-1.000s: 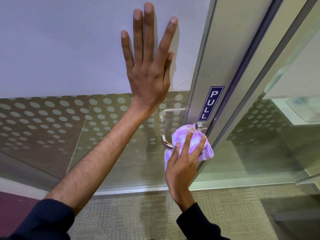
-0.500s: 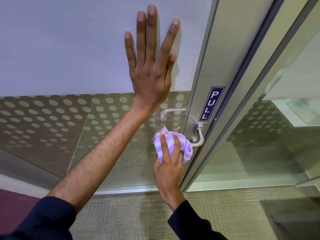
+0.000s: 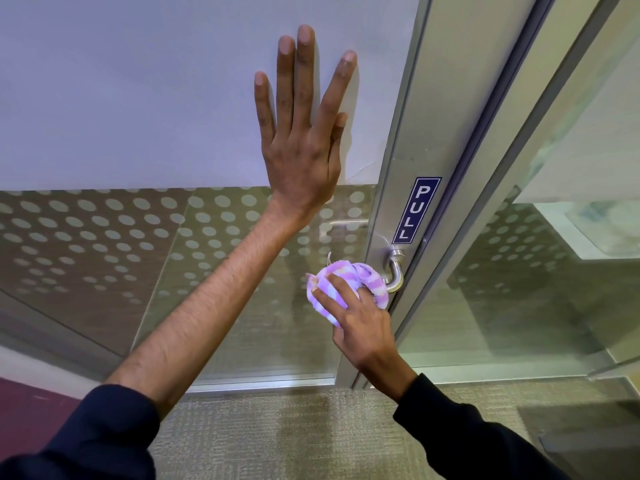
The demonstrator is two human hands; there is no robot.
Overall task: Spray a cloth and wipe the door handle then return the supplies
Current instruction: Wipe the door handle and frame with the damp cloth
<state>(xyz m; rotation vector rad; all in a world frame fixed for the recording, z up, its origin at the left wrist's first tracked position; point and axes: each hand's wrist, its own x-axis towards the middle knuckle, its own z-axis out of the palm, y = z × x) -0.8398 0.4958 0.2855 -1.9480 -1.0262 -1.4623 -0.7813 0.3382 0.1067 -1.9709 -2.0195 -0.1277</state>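
Note:
My right hand (image 3: 360, 320) grips a bunched purple and white striped cloth (image 3: 349, 282) and presses it around the silver lever door handle (image 3: 394, 271). Only the handle's bend near the door frame shows; the rest is under the cloth. My left hand (image 3: 301, 133) lies flat with fingers spread on the frosted white part of the glass door (image 3: 138, 98), above and left of the handle. No spray bottle is in view.
A blue PULL sign (image 3: 417, 210) is stuck on the metal door frame just above the handle. The lower glass (image 3: 104, 237) carries a dotted pattern. To the right stands another glass panel (image 3: 519, 289). Grey carpet (image 3: 311, 438) lies below.
My right hand slid the cloth leftward along the handle from the frame end, uncovering the handle's bend. My left hand stayed flat on the door.

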